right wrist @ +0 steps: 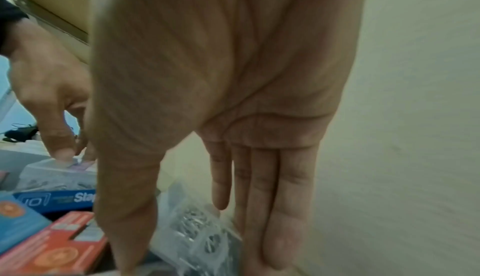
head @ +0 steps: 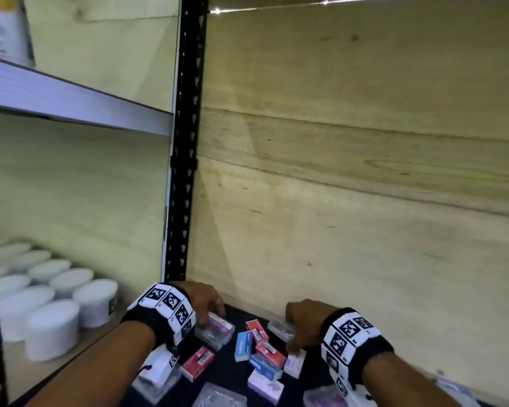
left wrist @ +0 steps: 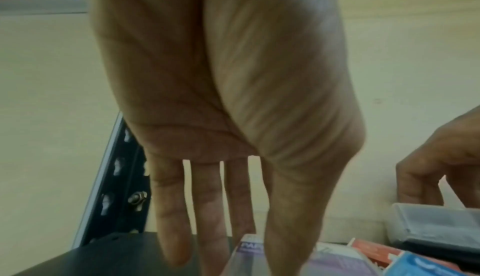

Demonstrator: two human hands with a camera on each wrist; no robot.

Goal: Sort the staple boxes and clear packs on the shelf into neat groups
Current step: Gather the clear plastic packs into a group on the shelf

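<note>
Staple boxes and clear packs lie mixed on the dark shelf (head: 232, 377). My left hand (head: 209, 314) holds the end of a clear pack with a purple label (head: 215, 330), thumb on the near side and fingers over the far edge; the label shows under the thumb (left wrist: 335, 260). My right hand (head: 291, 330) straddles another clear pack of metal clips (head: 279, 329) by the back wall, the pack (right wrist: 197, 229) lying between thumb and straight fingers. Between the hands lie red boxes (head: 257, 330) and blue boxes (head: 243, 346).
A black slotted upright (head: 185, 142) stands just behind the left hand, and the plywood back wall (head: 365, 201) is close behind both. White round tubs (head: 56, 304) fill the bay to the left. More clear packs (head: 218, 398) and white-purple boxes (head: 266, 386) lie near the front.
</note>
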